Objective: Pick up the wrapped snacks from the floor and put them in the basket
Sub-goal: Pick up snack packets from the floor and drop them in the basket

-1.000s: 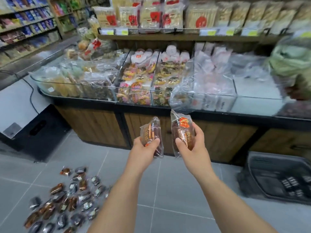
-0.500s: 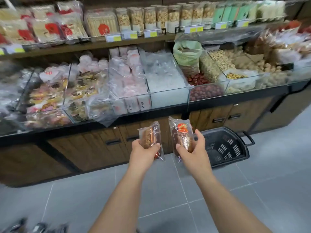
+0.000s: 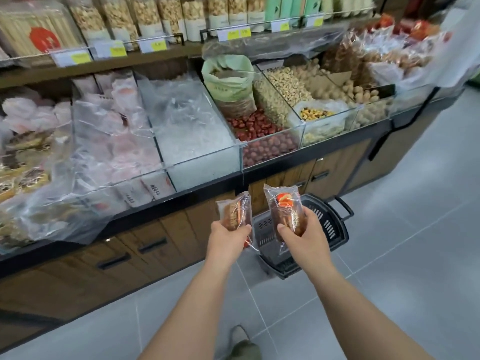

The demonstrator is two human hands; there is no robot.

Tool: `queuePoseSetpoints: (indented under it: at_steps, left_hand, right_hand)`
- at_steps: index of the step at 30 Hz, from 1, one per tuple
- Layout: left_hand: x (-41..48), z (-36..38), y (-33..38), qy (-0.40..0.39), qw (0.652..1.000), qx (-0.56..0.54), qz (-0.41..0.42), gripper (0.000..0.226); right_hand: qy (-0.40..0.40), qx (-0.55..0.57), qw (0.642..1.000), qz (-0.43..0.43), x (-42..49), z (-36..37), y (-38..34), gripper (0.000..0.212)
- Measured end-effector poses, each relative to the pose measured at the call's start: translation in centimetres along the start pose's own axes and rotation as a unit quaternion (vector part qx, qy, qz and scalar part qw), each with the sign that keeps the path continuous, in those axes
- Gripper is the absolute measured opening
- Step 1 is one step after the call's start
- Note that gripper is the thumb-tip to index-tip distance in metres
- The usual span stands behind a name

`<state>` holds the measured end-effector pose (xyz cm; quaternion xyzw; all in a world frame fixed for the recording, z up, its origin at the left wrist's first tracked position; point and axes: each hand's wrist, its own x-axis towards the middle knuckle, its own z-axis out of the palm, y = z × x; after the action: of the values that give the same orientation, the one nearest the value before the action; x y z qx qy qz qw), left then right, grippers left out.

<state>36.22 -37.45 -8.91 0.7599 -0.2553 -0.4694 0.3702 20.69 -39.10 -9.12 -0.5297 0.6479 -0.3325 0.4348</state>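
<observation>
My left hand (image 3: 228, 236) grips a clear-wrapped brown snack (image 3: 235, 213) by its lower end, held upright. My right hand (image 3: 304, 236) grips a second wrapped snack (image 3: 285, 209) with a red and orange label, also upright. Both are raised in front of me, over the near left part of a black plastic basket (image 3: 330, 229) that stands on the grey tiled floor against the counter. The hands and snacks hide much of the basket's inside. The pile of snacks on the floor is out of view.
A long wooden counter (image 3: 161, 245) with glass bins of packaged sweets, red dates (image 3: 259, 136) and nuts (image 3: 285, 84) runs across in front. Shelves of boxed goods sit above. My shoe (image 3: 241, 341) shows at the bottom. Grey tiled floor (image 3: 402, 255) spreads to the right.
The view has swung right and moved closer. The pile of snacks on the floor has left the frame and the basket now lies just under my hands, which still hold both snacks.
</observation>
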Motion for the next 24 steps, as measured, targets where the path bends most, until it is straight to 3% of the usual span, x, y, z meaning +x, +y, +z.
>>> queuePoseSetpoints:
  at_steps: [8,13,24]
  left_hand:
    - [8.3,4.6,4.3,-0.056,0.997,0.006,-0.045,0.059]
    - [11.8,7.4,5.4,-0.065,0.996,0.035,-0.049,0.06]
    - [17.4,18.7,6.8,0.022,0.991,-0.033,-0.129,0.058]
  right_hand:
    - [0.011,0.016,0.999,0.044,9.1,-0.5,-0.3,0.062]
    - [-0.005,0.031,0.996,0.079,13.9,-1.6,0.6,0.052]
    - [-0.14,-0.056,0.986,0.071,27.2,-7.5,4.6,0.047]
